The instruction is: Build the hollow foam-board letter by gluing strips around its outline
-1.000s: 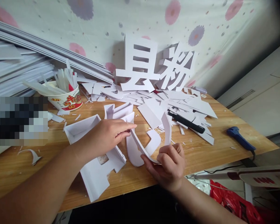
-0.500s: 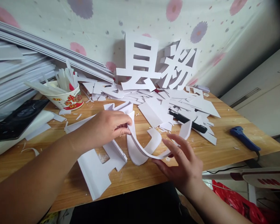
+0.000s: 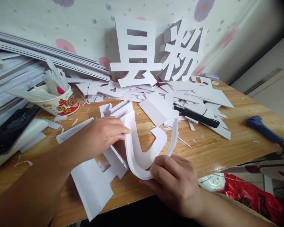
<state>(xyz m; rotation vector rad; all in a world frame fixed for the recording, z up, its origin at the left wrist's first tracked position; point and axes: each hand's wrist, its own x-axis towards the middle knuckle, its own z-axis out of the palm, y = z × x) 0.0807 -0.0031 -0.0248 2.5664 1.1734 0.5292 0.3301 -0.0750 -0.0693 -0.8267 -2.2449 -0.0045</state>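
My left hand [image 3: 105, 134] is closed, thumb and fingers pinching a curved white foam-board strip [image 3: 130, 157] near its upper left end. There the strip stands along the outer edge of a flat hook-shaped white piece [image 3: 160, 138]. My right hand [image 3: 174, 179] grips the strip at the bottom of the bend, fingers inside and thumb side underneath. Past this hand, the strip's far end [image 3: 174, 135] curls up, apart from the hook-shaped piece. Left of them, partly under my left forearm, lies a larger white cut-out [image 3: 91, 183] with raised edges.
Two white raised characters [image 3: 137, 53] stand at the wall behind white offcuts [image 3: 153, 108]. A black-handled cutter [image 3: 196, 116] lies on the scraps. A paper tub [image 3: 68, 104] of strips and a phone [image 3: 11, 129] are left; a blue glue gun [image 3: 265, 129] is right.
My right hand has moved down and left and closed on the strip. The strip now follows the hook-shaped piece's lower bend more closely. The camera view has shifted slightly.
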